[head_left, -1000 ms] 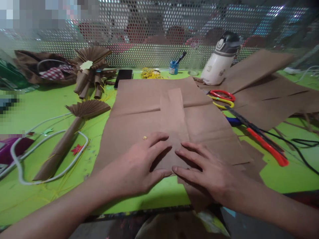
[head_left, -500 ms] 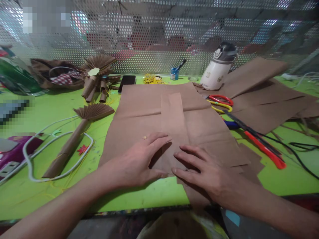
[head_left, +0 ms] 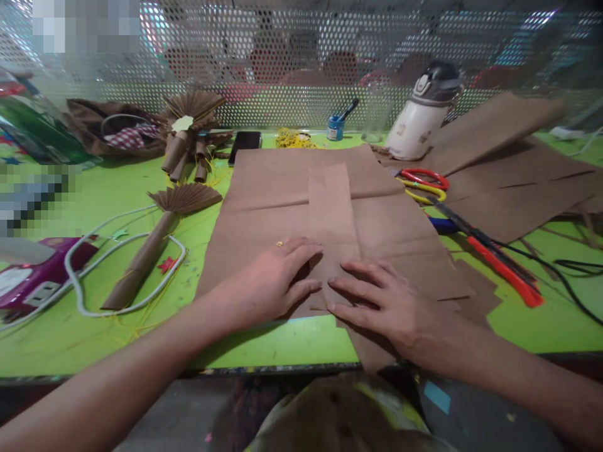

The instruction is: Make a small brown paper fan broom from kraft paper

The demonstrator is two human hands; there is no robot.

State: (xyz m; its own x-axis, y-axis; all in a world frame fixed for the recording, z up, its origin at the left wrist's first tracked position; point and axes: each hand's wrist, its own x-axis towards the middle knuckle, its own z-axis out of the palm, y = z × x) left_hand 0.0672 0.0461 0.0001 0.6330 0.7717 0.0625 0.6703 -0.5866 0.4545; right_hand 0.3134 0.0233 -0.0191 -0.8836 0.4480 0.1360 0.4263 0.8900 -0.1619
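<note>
A large sheet of brown kraft paper (head_left: 273,188) lies flat before me, with a crease running across it. On top of it, near the middle, rests a narrower brown paper strip (head_left: 330,201) pointing away from me. My left hand (head_left: 277,276) lies on the sheet left of the strip's near end, fingers stretched out, a gold ring on one finger. My right hand (head_left: 386,301) rests with spread fingers at the strip's right side, close to the sheet's near edge. Neither hand grips anything. More brown paper (head_left: 372,351) shows beneath my right hand and hangs toward the table edge.
Right of the sheet lie scissors (head_left: 426,182) and a red cutter knife (head_left: 504,270); behind are a white bottle (head_left: 417,122) and folded brown paper (head_left: 518,169). At left are a pleated paper fan (head_left: 186,198), a white cord (head_left: 75,276) and a purple power strip (head_left: 47,282).
My left thumb has drawn in toward its fingers and lies against the strip. My right hand stays nearly in place on the paper. The whole view has shifted slightly.
</note>
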